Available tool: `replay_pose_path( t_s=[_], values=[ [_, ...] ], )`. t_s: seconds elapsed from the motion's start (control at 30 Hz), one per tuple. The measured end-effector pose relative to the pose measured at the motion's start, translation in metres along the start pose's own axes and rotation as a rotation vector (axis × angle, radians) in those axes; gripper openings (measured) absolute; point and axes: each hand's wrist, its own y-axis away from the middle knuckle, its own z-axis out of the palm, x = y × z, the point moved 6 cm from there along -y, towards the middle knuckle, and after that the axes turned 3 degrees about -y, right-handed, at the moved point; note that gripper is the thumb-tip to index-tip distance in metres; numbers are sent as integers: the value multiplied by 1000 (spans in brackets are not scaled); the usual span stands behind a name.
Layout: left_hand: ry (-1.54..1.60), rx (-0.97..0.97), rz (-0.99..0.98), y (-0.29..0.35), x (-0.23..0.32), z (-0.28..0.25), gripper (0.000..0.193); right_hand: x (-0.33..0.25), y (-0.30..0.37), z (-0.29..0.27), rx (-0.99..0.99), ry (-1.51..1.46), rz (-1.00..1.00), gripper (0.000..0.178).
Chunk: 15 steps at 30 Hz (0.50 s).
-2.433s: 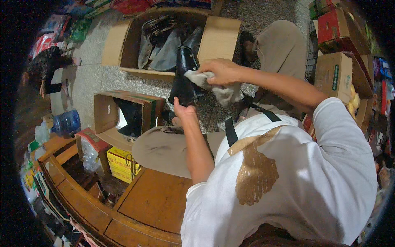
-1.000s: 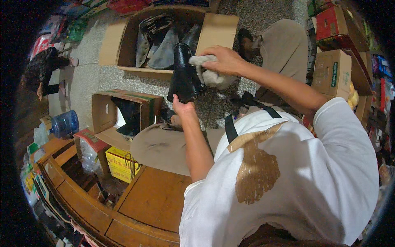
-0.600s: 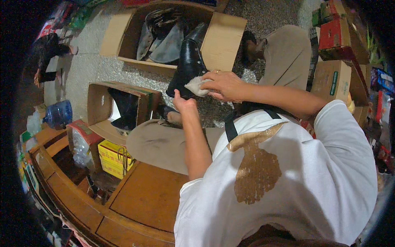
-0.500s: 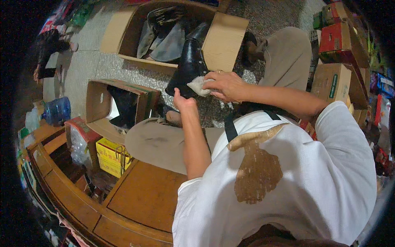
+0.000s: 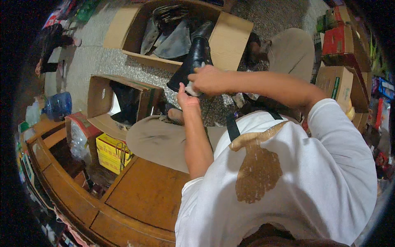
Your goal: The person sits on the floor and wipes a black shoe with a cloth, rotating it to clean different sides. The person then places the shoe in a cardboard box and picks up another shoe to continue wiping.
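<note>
A shiny black leather-like piece [image 5: 190, 61], wide at its near end and narrowing away from me, leans by the edge of an open cardboard box [image 5: 152, 61]. My left hand [image 5: 188, 100] grips its wide near rim, thumb on top and fingers hidden beneath. Bunched in my right hand [image 5: 210, 79] is a whitish cloth [image 5: 190, 89], pressed on the black surface. That hand is closed and covers most of the cloth. Inside the box lie several dark grey and black pieces of similar flared shape [image 5: 173, 44].
A second cardboard box [image 5: 98, 113] on its side holds a black piece [image 5: 123, 103]. Nearby are a yellow box [image 5: 110, 154], a blue plastic bottle [image 5: 57, 108] and a wooden furniture top [image 5: 144, 193]. Stacked cartons [image 5: 332, 82] stand at right. My bent legs [image 5: 158, 142] frame the work.
My right hand with the cloth has moved left and slightly up, onto the black piece. Less of the cloth shows. The left hand keeps its hold; the whole view has shifted slightly.
</note>
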Motion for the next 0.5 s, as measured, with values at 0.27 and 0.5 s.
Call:
replay_pose_path(
  t_s=[0.27, 0.5],
  values=[
    [9, -23, -36, 5, 0, 6, 51, 5, -1, 0, -34, 22, -172, 13],
    [-69, -120, 134, 19, 19, 14, 67, -1, -69, 20, 117, 169, -237, 15]
  ],
)
